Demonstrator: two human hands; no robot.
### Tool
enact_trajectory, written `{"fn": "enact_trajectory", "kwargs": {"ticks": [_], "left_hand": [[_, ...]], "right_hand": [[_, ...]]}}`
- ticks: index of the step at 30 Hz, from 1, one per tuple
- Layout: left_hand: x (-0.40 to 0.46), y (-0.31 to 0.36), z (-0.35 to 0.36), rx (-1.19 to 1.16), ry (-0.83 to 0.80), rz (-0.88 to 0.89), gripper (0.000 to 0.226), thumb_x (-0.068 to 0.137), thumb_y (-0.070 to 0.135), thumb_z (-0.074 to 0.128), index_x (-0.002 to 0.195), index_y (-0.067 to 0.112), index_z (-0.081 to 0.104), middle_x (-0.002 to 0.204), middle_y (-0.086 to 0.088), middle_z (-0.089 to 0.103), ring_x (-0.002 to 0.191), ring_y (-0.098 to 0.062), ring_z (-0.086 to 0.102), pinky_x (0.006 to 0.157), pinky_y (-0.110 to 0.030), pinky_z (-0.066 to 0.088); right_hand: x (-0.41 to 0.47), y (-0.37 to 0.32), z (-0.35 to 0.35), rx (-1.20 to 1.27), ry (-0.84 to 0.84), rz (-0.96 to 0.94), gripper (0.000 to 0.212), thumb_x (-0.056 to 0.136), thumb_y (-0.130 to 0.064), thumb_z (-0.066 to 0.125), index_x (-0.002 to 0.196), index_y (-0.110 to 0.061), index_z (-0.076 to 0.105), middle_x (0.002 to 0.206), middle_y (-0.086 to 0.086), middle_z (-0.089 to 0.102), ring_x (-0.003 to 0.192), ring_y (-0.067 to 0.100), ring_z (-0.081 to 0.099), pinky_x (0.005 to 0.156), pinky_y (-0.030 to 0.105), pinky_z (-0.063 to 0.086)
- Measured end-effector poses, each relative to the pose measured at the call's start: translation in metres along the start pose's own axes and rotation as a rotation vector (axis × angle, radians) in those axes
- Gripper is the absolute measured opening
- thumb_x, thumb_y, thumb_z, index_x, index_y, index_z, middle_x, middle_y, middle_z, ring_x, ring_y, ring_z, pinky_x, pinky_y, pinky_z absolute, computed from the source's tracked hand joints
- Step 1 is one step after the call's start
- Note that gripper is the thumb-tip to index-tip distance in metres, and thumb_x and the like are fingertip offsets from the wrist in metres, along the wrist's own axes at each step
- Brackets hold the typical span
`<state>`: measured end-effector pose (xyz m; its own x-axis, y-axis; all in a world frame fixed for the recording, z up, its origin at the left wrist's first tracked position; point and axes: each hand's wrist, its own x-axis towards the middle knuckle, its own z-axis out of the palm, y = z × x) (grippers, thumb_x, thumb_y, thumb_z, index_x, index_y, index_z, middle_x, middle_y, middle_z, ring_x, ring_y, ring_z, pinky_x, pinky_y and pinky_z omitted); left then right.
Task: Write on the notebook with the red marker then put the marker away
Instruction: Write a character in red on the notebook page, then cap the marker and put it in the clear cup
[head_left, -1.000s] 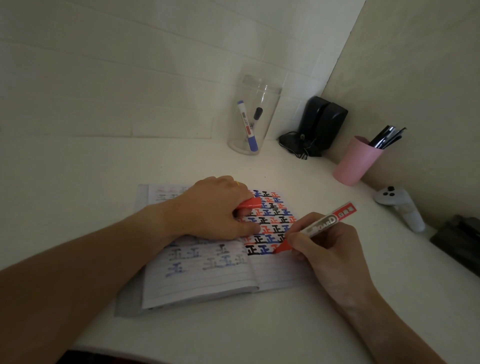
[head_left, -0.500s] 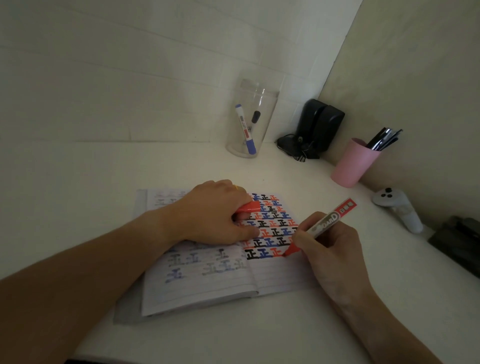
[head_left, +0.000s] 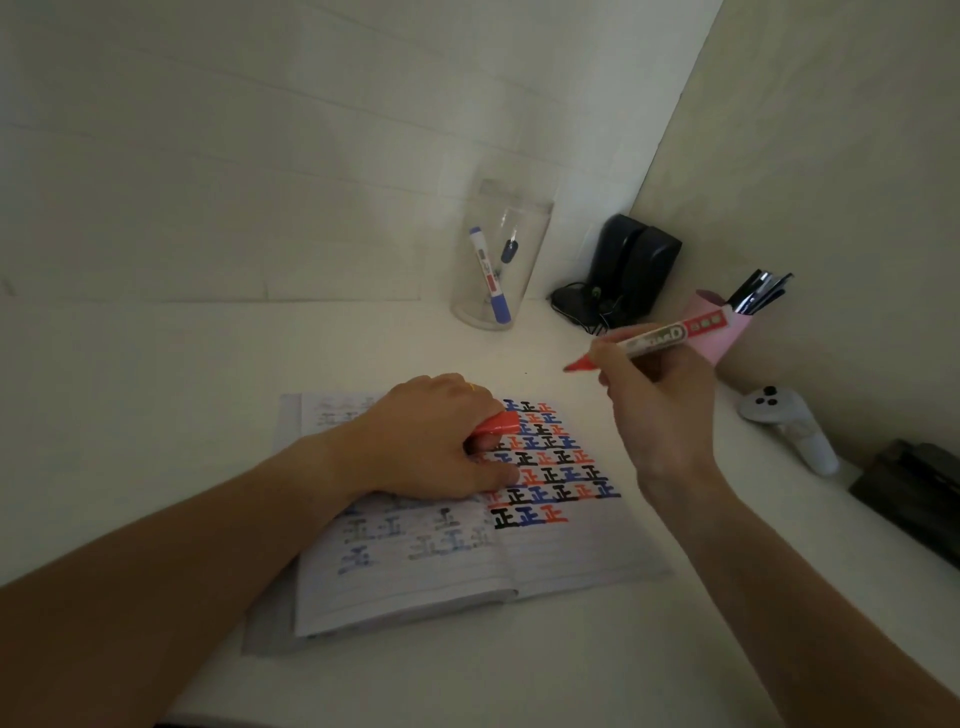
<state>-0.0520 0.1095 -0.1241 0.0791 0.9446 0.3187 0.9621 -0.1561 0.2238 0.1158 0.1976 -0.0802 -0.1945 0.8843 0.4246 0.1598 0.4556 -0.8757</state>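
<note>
Clear jar holding a blue marker, black speakers, pink pen cup, white controller

notebook on desk, jar behind, cup right

Right hand: grips red marker, raised above bench
Left hand: pins notebook, clutching red cap

Red, blue, black characters on notebook; pink cup
</note>
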Motion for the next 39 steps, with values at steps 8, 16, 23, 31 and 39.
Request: {"fn": "enact_trajectory", "kwargs": {"ticks": [8, 16, 23, 31, 39], "left_hand": [[-0.004, 0.002, -0.007, -0.263, 0.067, -0.123, 0.042, 0.1, 0.046, 0.018, 0.094, 0.024, 0.054, 0.098, 0.01, 0.064, 0.088, -0.013, 0.056, 0.092, -0.045, 0.046], [0.004, -0.011, 0.0, -0.122, 0.291, -0.146, 0.033, 0.097, 0.047, 0.047, 0.11, 0.021, 0.061, 0.096, 0.003, 0.068, 0.079, -0.016, 0.058, 0.075, -0.035, 0.049], [0.003, -0.008, -0.001, -0.127, 0.279, -0.143, 0.035, 0.095, 0.047, 0.049, 0.115, 0.02, 0.062, 0.1, 0.004, 0.066, 0.08, -0.012, 0.056, 0.072, -0.025, 0.042], [0.002, -0.007, -0.004, -0.146, 0.268, -0.1, 0.033, 0.096, 0.045, 0.049, 0.116, 0.021, 0.061, 0.103, 0.005, 0.065, 0.083, -0.008, 0.054, 0.07, -0.016, 0.036], [0.0, 0.002, -0.006, -0.204, 0.244, -0.034, 0.029, 0.099, 0.043, 0.044, 0.108, 0.021, 0.061, 0.095, 0.005, 0.063, 0.082, -0.009, 0.058, 0.071, -0.017, 0.042]], "right_hand": [[0.005, 0.034, 0.003, 0.366, -0.031, 0.118, 0.013, 0.09, -0.016, 0.071, 0.102, -0.016, 0.076, 0.09, 0.006, 0.079, 0.085, 0.019, 0.075, 0.074, 0.028, 0.06], [0.004, 0.034, -0.003, 0.571, -0.122, 0.24, 0.011, 0.088, -0.009, 0.07, 0.096, -0.009, 0.079, 0.075, 0.007, 0.072, 0.071, 0.016, 0.064, 0.072, 0.029, 0.054], [0.001, 0.036, -0.001, 0.538, -0.186, 0.252, 0.013, 0.089, -0.009, 0.069, 0.097, -0.004, 0.079, 0.072, 0.009, 0.069, 0.068, 0.016, 0.062, 0.07, 0.029, 0.052], [0.0, 0.035, 0.0, 0.6, -0.239, 0.283, 0.013, 0.089, -0.007, 0.068, 0.096, -0.001, 0.078, 0.07, 0.009, 0.069, 0.065, 0.016, 0.062, 0.066, 0.027, 0.052], [-0.008, 0.032, 0.001, 0.617, -0.415, 0.266, 0.016, 0.087, -0.013, 0.07, 0.097, -0.003, 0.078, 0.072, 0.008, 0.071, 0.068, 0.016, 0.063, 0.071, 0.027, 0.053]]}}
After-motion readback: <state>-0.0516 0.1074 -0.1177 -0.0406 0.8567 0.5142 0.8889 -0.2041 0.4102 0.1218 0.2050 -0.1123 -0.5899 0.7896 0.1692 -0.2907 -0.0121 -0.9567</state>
